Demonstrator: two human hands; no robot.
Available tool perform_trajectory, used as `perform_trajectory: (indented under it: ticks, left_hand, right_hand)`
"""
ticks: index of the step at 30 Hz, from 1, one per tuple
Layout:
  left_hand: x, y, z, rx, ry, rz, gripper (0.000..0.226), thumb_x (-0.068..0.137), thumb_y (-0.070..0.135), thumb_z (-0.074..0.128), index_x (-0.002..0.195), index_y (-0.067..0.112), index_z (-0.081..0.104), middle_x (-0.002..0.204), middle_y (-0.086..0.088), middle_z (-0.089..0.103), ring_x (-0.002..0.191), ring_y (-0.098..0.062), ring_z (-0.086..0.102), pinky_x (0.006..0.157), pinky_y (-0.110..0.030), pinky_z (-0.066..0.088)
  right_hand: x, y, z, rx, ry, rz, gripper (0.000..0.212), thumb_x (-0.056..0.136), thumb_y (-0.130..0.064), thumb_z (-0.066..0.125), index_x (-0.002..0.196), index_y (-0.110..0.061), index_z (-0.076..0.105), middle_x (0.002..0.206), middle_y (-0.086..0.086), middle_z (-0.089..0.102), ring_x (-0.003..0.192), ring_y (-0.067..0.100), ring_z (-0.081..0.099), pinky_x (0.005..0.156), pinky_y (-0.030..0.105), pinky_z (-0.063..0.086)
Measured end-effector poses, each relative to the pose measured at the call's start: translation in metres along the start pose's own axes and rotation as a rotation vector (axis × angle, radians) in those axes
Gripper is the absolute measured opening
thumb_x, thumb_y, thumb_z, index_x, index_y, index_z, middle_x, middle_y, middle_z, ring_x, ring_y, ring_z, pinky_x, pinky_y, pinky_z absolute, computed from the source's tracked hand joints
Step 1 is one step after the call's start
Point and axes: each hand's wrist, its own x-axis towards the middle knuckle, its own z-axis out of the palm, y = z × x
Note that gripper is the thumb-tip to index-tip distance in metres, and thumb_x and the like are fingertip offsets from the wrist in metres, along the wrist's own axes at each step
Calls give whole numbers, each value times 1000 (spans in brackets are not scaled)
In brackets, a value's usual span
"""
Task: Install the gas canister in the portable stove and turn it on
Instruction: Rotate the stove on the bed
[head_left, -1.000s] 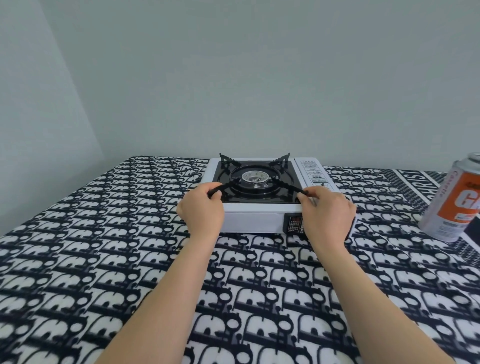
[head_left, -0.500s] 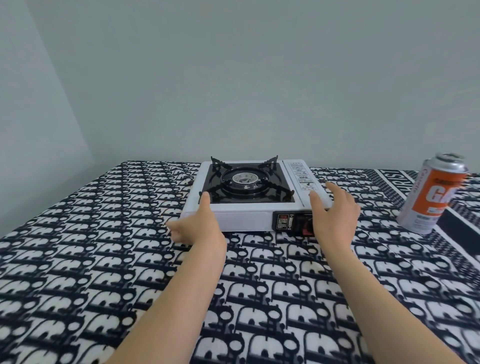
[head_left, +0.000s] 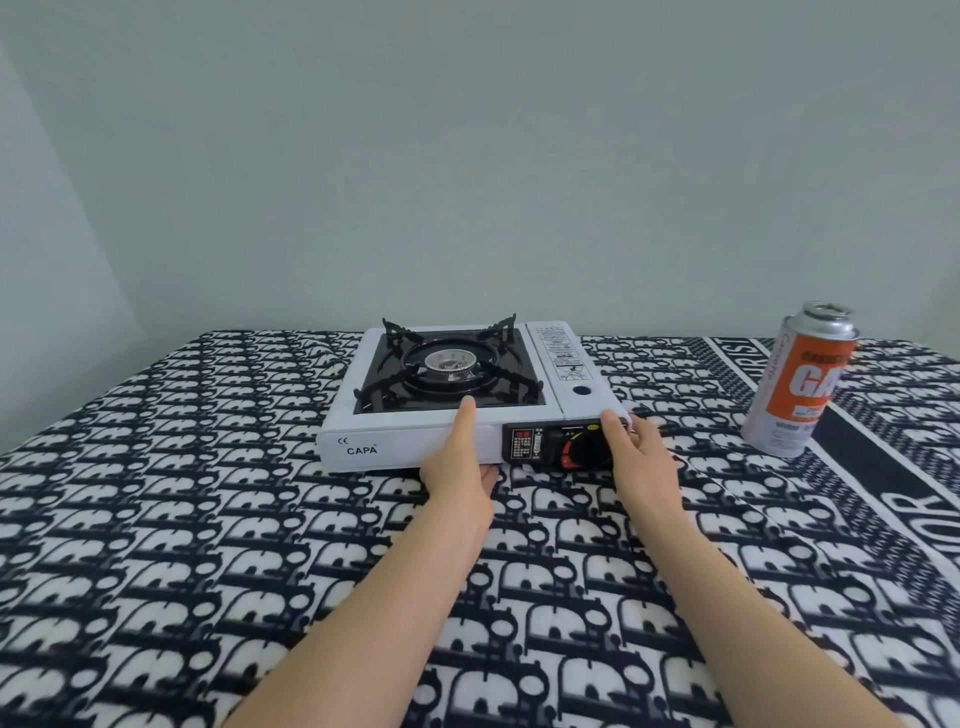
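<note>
A white portable stove (head_left: 395, 441) with a black burner grate (head_left: 449, 366) sits in the middle of the patterned cloth. Its canister compartment lid (head_left: 563, 358) on the right is closed. My left hand (head_left: 462, 462) grips the stove's front edge, thumb on top and fingers under the base. My right hand (head_left: 636, 452) holds the stove's front right corner beside the black control panel and knob (head_left: 574, 449). An orange and silver gas canister (head_left: 795, 384) stands upright on the cloth, well to the right of the stove, untouched.
A black and white patterned cloth (head_left: 208, 545) covers the whole surface. A plain pale wall (head_left: 467, 156) rises right behind the stove. A dark stripe of the cloth (head_left: 883, 467) runs along the right side near the canister.
Both hands left the burner grate and came down to the stove's front. The left hand shifted right along the front edge; the right now holds the front right corner.
</note>
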Motion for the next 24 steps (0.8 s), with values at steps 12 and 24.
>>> perform_trajectory:
  ticks: [12, 24]
  left_hand:
    - [27, 7, -14, 56, -58, 64, 45, 77, 30, 80, 112, 12, 59, 103, -14, 68, 92, -29, 69, 79, -40, 59]
    - [45, 29, -31, 94, -94, 91, 44, 75, 33, 80, 109, 14, 61, 105, -16, 69, 90, -28, 71, 75, -39, 60]
  right_hand:
    - [-1, -1, 8, -31, 41, -107, 34, 87, -59, 51, 93, -26, 49, 81, -12, 52, 69, 1, 49, 55, 22, 33]
    - [-25, -13, 12, 104, -98, -175, 45, 77, -54, 70, 87, -12, 59, 90, 15, 65, 73, 13, 61, 58, 33, 49]
